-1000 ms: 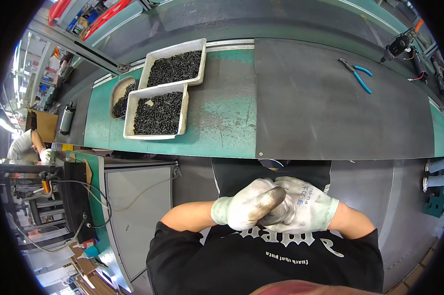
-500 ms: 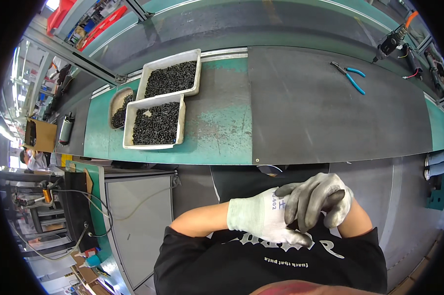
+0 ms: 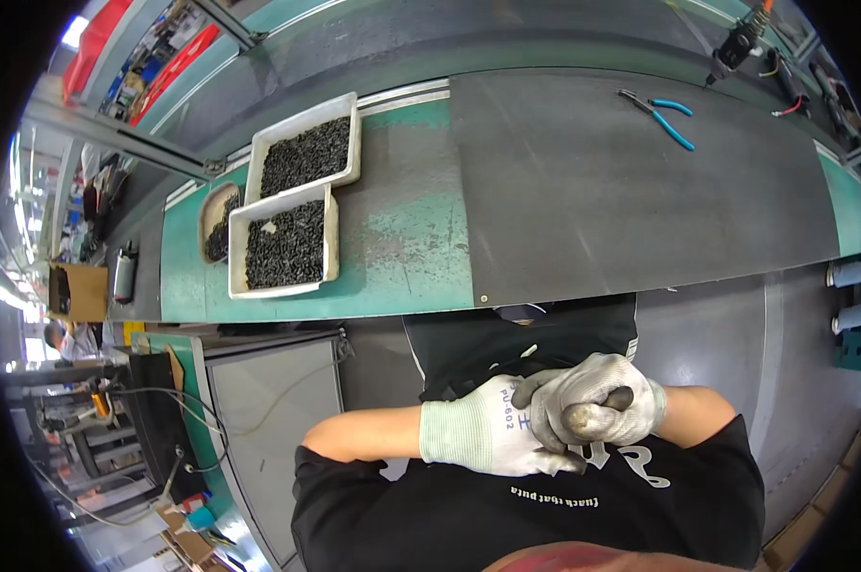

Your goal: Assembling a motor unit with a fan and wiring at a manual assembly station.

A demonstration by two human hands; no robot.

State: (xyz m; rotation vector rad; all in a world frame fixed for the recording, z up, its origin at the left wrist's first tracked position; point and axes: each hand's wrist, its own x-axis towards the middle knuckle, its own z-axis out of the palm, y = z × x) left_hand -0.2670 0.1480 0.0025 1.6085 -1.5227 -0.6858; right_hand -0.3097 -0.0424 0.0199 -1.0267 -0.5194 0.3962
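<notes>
Gloves (image 3: 492,429), white, dark-fingered, worn near, short of tabletop (image 3: 583,200). Right hand (image 3: 597,400): fingers, spread a moment ago, now curled narrow against left hand (image 3: 524,419), whose grip cannot be told. Pliers (image 3: 674,132), far right; bins (image 3: 332,234), far left, untouched.

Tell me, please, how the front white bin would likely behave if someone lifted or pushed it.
The front white bin is probably heavy for its size, since many black pieces lie in it. Those pieces look small and loose, so they may shift or spill if it tilts. Being low and broad, it would likely slide rather than tip.
</notes>
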